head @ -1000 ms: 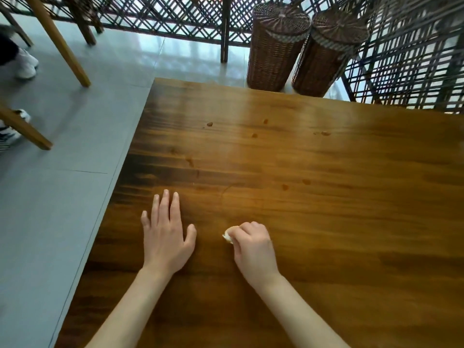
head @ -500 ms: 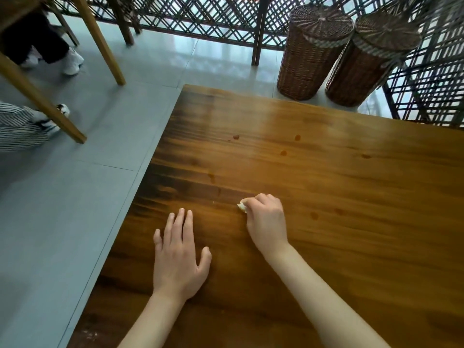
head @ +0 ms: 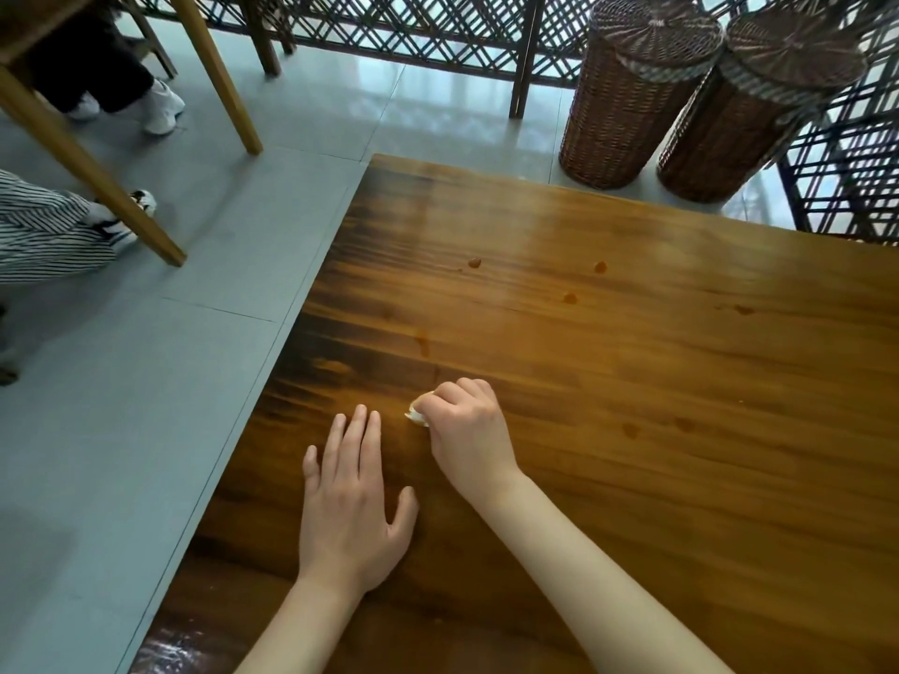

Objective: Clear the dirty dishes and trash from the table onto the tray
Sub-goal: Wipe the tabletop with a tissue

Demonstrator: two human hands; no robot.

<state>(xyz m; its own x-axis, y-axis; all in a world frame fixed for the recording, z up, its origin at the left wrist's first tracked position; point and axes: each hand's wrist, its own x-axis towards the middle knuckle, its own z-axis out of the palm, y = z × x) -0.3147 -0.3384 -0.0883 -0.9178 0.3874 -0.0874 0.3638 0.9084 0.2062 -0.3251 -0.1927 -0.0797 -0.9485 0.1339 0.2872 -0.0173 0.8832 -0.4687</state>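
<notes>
— While the left hand (head: 351,508) is lying flat on the wooden table (head: 632,430) in the lower middle of the frame, fingers straight and together, what is the right one doing?

— The right hand (head: 467,430) is sitting just above and right of it, fingers curled, pinching a small white wad (head: 417,414) against the tabletop. Only a bit of the wad is peeking out at the fingertips, so I can't tell what it is made of.

— And the two hands, are they touching?

— No, they are lying near each other but apart.

— What else is showing on the table?

— Small brownish spots (head: 474,262) are dotting the wood in the middle of the frame, above the hands, with a few more off to the right.

— Any containers?

— Two wicker baskets (head: 632,99) are standing on the grey floor (head: 121,406) at the upper right, just beyond the table's far edge, side by side and touching or nearly so. Woven lids are covering both, so what is inside I can't tell.

— And behind them?

— A dark lattice screen (head: 413,21) is running along the top of the frame. At the upper left, wooden furniture legs (head: 221,75) are slanting down to the floor, and somebody's white shoes (head: 163,107) are resting beside them. Lower on the left edge, striped trousers (head: 44,231) are showing, with another shoe at the hem.
</notes>
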